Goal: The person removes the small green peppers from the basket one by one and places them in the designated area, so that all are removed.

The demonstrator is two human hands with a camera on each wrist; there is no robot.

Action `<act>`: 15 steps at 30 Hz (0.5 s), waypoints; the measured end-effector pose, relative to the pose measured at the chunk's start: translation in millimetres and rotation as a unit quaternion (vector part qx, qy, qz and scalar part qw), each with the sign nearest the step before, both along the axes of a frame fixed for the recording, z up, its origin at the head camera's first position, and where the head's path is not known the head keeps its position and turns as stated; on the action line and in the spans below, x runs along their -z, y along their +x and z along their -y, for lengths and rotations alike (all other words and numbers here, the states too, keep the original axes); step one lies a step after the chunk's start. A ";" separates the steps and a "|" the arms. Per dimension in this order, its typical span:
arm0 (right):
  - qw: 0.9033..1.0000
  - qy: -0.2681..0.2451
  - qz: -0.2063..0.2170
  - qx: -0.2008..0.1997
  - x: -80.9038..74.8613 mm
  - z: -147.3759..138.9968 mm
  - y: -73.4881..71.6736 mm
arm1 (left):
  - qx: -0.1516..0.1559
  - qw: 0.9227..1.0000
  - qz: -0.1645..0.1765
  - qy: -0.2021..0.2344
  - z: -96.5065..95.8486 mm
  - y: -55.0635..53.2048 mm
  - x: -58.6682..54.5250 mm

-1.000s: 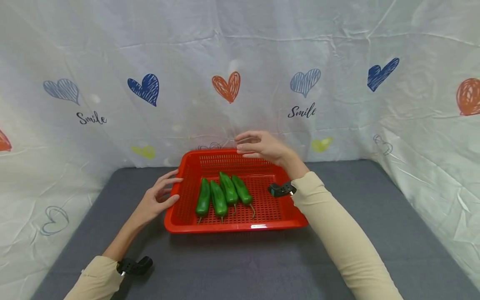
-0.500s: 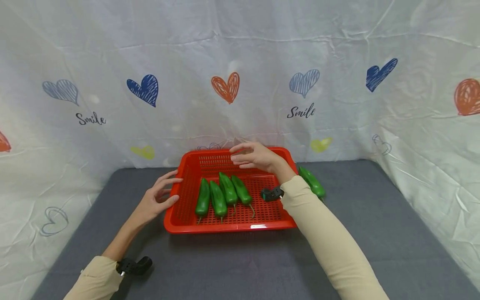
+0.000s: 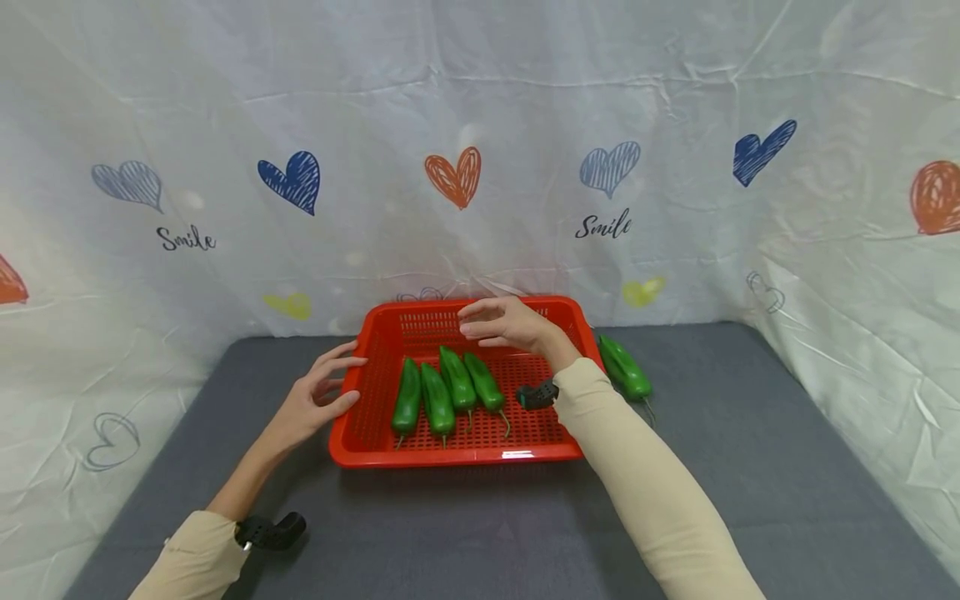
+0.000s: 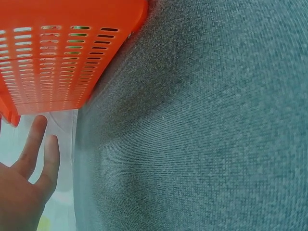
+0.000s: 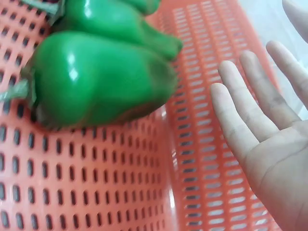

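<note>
A red perforated plastic basket point(image 3: 450, 459) stands on the dark grey cloth. Several green chili peppers point(image 3: 456, 381) lie side by side in its left half, stems toward the front. My left hand point(image 3: 318, 396) is at the basket's left rim, fingers apart and fingertips close to or touching it. Over the back part of the basket hovers my right hand point(image 3: 513, 323), holding nothing. In the right wrist view its fingers point(image 5: 243, 106) are fairly straight, beside the tips of the peppers point(image 5: 103, 79). Slots in the basket wall point(image 4: 53, 29) show green in the left wrist view.
Another green chili pepper point(image 3: 625, 368) lies on the cloth just right of the basket, partly behind the right sleeve point(image 3: 637, 467). The grey cloth point(image 3: 450, 533) stretches around the basket. A white curtain point(image 3: 360, 167) printed with hearts rises behind.
My right hand has moved slightly left and down toward the basket, and its forearm has shifted left, uncovering the pepper on the cloth at right. The left hand has not moved.
</note>
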State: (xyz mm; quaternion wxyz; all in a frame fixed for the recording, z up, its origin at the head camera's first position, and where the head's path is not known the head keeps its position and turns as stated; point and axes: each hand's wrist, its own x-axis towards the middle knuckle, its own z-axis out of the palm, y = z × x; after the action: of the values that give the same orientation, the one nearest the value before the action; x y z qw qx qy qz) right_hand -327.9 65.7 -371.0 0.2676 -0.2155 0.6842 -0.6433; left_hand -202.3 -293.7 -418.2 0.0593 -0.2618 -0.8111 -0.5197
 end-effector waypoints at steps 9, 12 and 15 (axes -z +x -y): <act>0.998 0.059 -0.024 0.011 13.1 -3.9 -1.4 | 0.000 1.000 0.004 0.001 0.0 -0.1 0.2; 0.998 0.066 -0.024 0.007 15.5 -4.1 -1.3 | 0.002 1.000 0.005 0.002 -0.1 0.3 -0.5; 0.997 0.077 -0.026 -0.002 18.6 -4.3 -1.0 | 0.003 1.000 0.008 0.004 -0.2 0.9 -1.2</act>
State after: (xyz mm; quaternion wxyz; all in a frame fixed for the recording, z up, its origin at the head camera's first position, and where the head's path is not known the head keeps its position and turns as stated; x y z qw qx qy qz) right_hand -328.9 70.1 -389.6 0.2666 -0.2120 0.7383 -0.5821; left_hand -201.5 -293.5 -417.0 0.0526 -0.2599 -0.8086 -0.5253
